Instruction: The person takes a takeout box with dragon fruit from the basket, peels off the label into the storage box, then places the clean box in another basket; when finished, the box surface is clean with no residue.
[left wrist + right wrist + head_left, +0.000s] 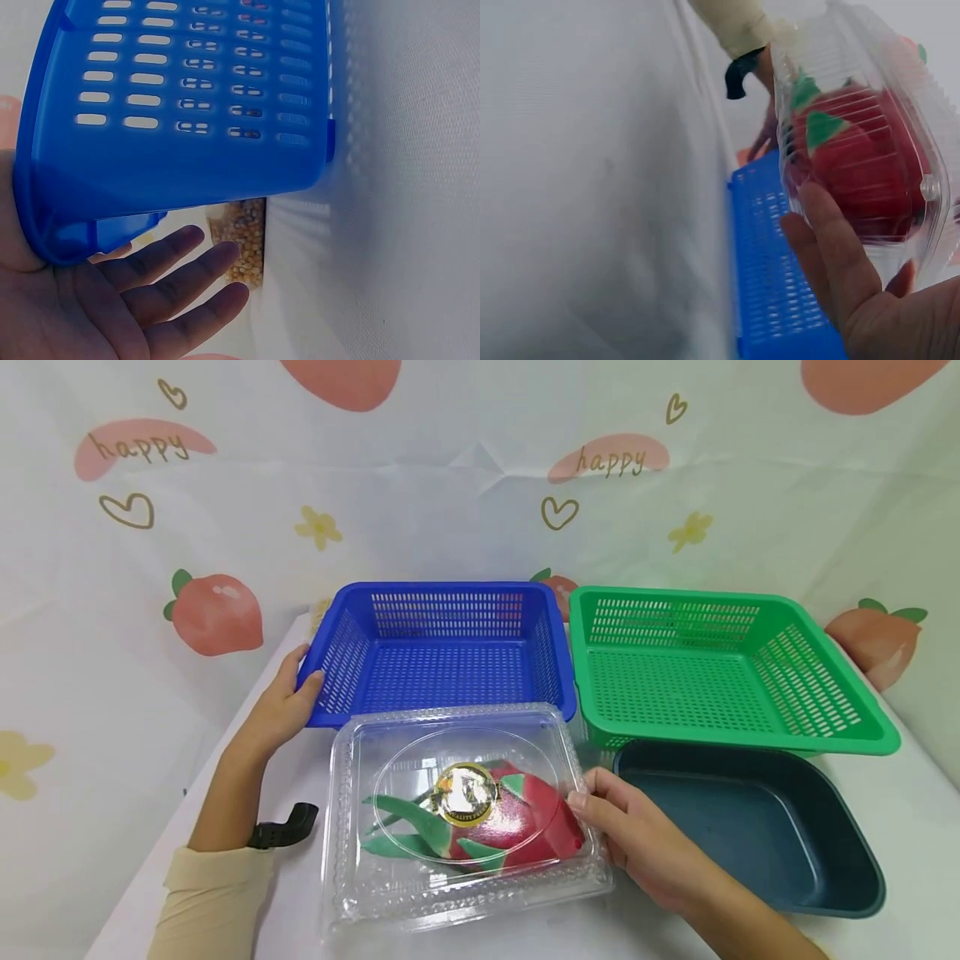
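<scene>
A clear lidded plastic box (352,835) with a red and green dragon fruit (517,827) inside is at the front middle. My right hand (652,852) grips its right side, thumb on top and fingers beneath; the right wrist view shows those fingers along the box (855,97). At the left rim of the blue basket (450,672) is my left hand (277,710). In the left wrist view the basket's rim lies in the crook of the thumb, and the fingers of this hand (142,300) are spread loosely below the basket's wall (195,172).
To the right of the blue basket is a green basket (675,693). A dark teal tub (750,835) sits in front of it. Beyond the blue basket, the left wrist view shows a container of yellow-brown kernels (247,255). A printed cloth (450,510) hangs behind.
</scene>
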{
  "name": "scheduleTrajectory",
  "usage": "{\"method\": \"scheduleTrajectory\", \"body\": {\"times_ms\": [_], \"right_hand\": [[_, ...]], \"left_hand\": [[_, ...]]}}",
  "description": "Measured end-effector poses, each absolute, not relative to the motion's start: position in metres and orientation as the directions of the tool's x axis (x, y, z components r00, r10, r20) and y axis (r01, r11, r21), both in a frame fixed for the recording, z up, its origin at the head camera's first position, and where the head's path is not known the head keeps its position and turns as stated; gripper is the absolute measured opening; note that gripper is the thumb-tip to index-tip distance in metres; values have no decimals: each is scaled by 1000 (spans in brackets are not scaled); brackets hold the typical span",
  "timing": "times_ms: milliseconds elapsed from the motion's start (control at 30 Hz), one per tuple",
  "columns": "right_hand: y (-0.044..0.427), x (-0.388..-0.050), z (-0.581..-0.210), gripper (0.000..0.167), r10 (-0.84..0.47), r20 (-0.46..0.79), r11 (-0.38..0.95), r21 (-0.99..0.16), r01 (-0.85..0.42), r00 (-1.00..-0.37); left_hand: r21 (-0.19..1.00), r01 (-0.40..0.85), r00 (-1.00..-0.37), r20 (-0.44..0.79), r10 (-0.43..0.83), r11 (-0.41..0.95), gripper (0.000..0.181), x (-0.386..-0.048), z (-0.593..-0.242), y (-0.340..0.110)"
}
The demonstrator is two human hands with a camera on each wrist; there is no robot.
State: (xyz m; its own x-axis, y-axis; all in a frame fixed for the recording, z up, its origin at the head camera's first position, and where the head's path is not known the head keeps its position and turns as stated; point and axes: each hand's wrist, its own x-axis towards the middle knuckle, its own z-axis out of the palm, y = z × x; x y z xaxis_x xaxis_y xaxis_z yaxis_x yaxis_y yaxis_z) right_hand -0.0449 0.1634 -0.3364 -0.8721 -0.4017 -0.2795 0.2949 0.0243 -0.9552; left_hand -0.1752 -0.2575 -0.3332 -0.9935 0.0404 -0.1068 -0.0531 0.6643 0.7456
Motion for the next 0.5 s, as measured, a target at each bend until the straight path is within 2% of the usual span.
{"method": "scheduleTrajectory", "body": {"times_ms": [267,500], "right_hand": [[142,-38,-348,35,-266,-334,55,-942,331,-905],[129,-35,-362,27,-193,-359,-4,-930,366,-913]], "left_hand": [[722,-59,-992,-119,39,690,76,-176,-334,-260],[701,-25,-993,-100,63,712,78,-174,-332,-259]]}}
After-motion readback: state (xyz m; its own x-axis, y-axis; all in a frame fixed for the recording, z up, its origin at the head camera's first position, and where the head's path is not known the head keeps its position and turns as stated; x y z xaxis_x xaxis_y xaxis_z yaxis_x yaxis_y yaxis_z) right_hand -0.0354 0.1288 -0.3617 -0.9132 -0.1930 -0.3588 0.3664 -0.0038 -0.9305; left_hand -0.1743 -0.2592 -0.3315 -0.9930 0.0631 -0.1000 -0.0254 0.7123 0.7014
